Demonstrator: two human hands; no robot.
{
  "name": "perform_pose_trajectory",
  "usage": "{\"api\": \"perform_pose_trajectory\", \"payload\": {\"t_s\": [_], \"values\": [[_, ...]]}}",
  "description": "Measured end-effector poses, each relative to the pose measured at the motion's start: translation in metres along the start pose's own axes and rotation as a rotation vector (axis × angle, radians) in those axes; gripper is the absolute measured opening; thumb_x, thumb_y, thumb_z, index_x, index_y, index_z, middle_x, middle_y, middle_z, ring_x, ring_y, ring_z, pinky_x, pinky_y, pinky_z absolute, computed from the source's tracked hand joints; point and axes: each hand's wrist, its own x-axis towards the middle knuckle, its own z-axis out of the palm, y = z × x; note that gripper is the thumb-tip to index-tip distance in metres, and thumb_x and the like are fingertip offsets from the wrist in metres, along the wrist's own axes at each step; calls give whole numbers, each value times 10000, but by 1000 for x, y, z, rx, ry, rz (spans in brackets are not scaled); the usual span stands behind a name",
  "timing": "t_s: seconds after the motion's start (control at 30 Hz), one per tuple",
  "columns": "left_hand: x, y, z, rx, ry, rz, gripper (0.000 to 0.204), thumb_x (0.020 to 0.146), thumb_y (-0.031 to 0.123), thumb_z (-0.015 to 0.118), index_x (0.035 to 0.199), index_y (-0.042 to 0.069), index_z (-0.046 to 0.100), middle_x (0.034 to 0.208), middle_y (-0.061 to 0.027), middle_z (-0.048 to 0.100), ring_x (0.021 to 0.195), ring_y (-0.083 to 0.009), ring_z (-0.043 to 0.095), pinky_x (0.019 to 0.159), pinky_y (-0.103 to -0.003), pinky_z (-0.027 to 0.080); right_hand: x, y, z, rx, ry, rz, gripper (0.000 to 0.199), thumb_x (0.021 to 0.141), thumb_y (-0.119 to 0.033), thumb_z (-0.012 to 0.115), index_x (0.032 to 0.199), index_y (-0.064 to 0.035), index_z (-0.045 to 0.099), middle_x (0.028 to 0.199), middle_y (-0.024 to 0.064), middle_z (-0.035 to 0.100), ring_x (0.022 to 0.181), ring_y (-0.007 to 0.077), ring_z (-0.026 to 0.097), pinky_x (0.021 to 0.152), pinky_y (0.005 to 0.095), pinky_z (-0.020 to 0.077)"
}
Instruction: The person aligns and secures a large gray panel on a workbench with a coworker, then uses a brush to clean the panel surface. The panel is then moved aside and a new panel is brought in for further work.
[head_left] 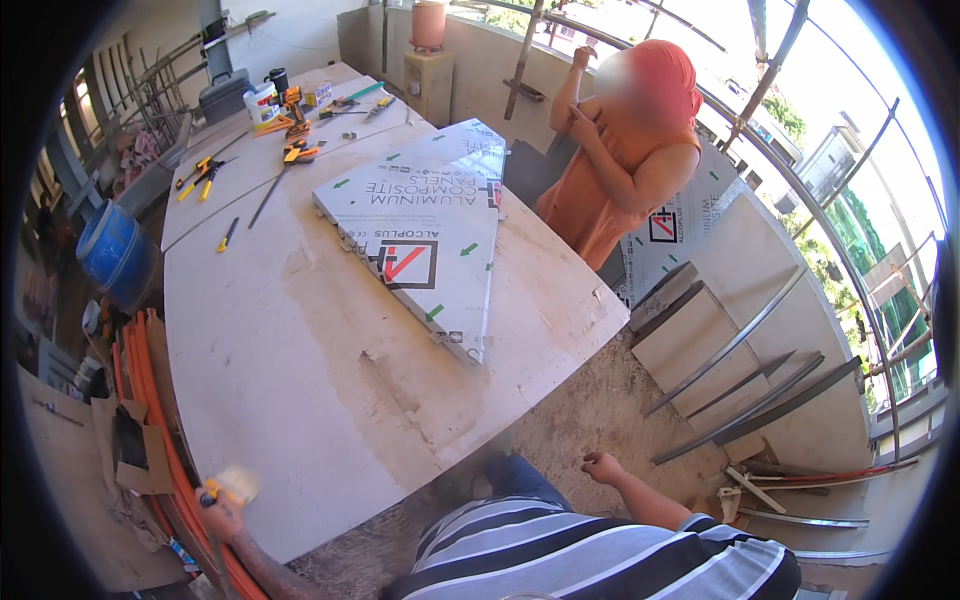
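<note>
My left hand (222, 517) is closed round the yellow and black handle of a brush (238, 484). The brush is smeared by motion, its pale yellowish end over the near left corner of a big white work table (290, 400). Away from the table hangs my right hand (604, 468), its fingers curled with nothing seen in them. A folded aluminium composite panel (425, 240), covered in printed protective film, lies across the table's far right half. Wet-looking or dusty patches mark the tabletop in front of the panel.
Pliers (207, 178), a yellow cutter (228, 236), a clamp (290, 160), an orange drill (294, 105) and a white tub (262, 102) lie farther back. Beyond the panel stands another person (630, 150) in orange. Orange pipes (150, 400) and a blue drum (115, 250) are left; panel offcuts (700, 340) lean right.
</note>
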Motion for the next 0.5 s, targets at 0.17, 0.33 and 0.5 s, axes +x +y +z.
{"api": "perform_pose_trajectory", "payload": {"t_s": [0.17,0.33,0.5], "values": [[15,31,-102,406,113,-285,152,921,42,661,1069,6,659,935,-177,687,879,-291,712,791,-391,553,3,54,31,0,-130,121,500,891,-369,793,1308,-94,765,1049,166,799,842,261,774,854,387,602],[9,123,55,-581,4,-171,205,985,129,706,1152,11,687,1042,-95,701,942,-215,692,833,-353,580,36,143,56,-505,-366,-517,478,901,-330,796,1298,-65,758,1022,173,785,799,232,761,763,384,605],[12,200,166,-808,-301,-265,238,997,163,726,1198,57,655,1111,-65,674,1007,-146,664,884,-312,575,97,45,31,57,-329,74,377,960,-267,734,1267,-48,751,1048,162,761,811,236,755,705,395,620]]}}
